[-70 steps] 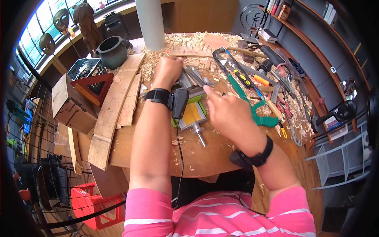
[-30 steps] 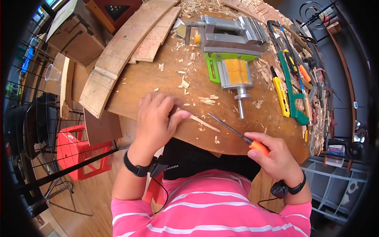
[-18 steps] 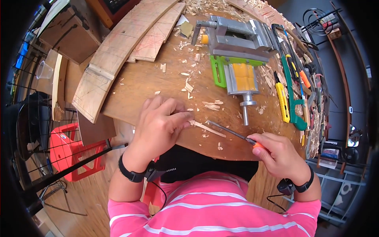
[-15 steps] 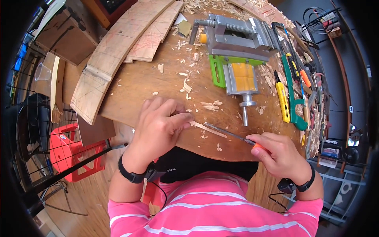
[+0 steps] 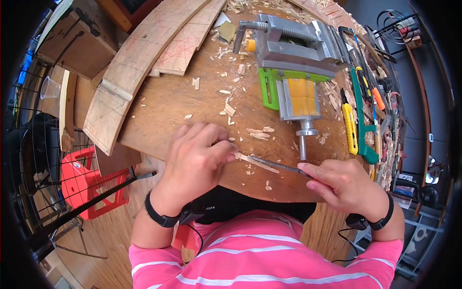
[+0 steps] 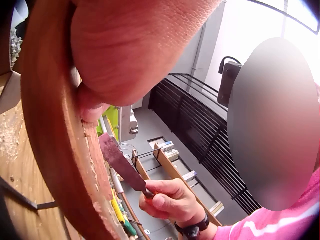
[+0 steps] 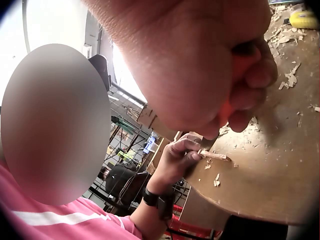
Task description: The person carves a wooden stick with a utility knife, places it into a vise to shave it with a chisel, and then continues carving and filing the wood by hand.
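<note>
Near the table's front edge, my left hand [image 5: 197, 154] pinches one end of a thin, pale wooden stick [image 5: 265, 167] between thumb and fingers. The stick points right, low over the tabletop. My right hand [image 5: 341, 185] grips a flat file [image 5: 284, 166], its index finger stretched along the tool. The orange handle [image 7: 240, 70] shows between the curled fingers in the right wrist view. In the head view the file's tip overlaps the stick close to the left fingertips. The left wrist view shows the flat blade [image 6: 122, 162] alongside the stick [image 6: 95, 155].
A grey metal vise [image 5: 298, 45] stands beyond the hands, with a smaller yellow-jawed vise [image 5: 301, 96] before it. At right lie a yellow utility knife [image 5: 350, 127] and a green-handled saw [image 5: 362, 115]. Curved boards [image 5: 139, 62] lie at left. Wood chips [image 5: 260, 135] dot the tabletop [image 5: 163, 113].
Both hands have come back from the vise to the table's front edge, now with stick and file in them. The file has since moved left and down onto the stick.
</note>
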### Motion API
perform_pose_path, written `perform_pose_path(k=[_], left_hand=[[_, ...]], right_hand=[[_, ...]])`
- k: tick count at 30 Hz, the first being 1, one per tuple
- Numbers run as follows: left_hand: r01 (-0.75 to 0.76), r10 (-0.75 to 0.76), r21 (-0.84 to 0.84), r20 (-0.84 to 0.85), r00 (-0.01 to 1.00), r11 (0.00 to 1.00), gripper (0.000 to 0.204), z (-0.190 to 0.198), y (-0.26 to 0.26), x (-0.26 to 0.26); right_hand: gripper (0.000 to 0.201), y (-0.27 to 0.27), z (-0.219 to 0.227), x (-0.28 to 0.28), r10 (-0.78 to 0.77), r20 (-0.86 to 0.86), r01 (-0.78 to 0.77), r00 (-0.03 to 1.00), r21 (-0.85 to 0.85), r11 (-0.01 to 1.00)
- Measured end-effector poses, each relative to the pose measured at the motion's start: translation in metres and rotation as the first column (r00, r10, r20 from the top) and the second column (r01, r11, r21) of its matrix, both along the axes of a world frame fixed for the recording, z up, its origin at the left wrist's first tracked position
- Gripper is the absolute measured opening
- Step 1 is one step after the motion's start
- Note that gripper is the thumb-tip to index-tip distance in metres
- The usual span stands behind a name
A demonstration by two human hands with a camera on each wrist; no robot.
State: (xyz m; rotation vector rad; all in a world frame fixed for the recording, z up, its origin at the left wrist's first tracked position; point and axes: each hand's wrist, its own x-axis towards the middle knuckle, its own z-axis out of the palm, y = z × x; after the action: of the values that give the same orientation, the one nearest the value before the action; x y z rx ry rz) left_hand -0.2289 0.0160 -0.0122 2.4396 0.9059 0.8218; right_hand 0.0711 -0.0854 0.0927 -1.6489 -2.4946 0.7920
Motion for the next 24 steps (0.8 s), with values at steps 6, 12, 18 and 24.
perform_pose_path(k=[6, 12, 18, 24], left_hand=[[0.003, -0.003, 0.001, 0.036, 0.999, 1.0, 0.021, -0.004, 0.0, 0.001], [0.0, 0.0, -0.015, 0.039, 0.999, 1.0, 0.02, -0.005, 0.0, -0.003], [0.007, -0.006, -0.013, 0.057, 0.998, 1.0, 0.021, -0.004, 0.001, -0.002], [-0.003, 0.004, -0.015, 0.05, 0.999, 1.0, 0.022, -0.004, 0.0, -0.001]], right_hand=[[0.037, 0.004, 0.01, -0.012, 0.056, 0.149, -0.058, 0.987, 0.009, 0.998], [0.037, 0.002, 0.023, -0.027, 0.058, 0.239, -0.069, 0.969, 0.038, 0.997], [0.04, 0.006, 0.03, -0.019, 0.109, 0.265, -0.131, 0.958, 0.065, 0.989], [0.041, 0.017, 0.029, -0.011, 0.17, 0.255, -0.185, 0.952, 0.038, 0.982]])
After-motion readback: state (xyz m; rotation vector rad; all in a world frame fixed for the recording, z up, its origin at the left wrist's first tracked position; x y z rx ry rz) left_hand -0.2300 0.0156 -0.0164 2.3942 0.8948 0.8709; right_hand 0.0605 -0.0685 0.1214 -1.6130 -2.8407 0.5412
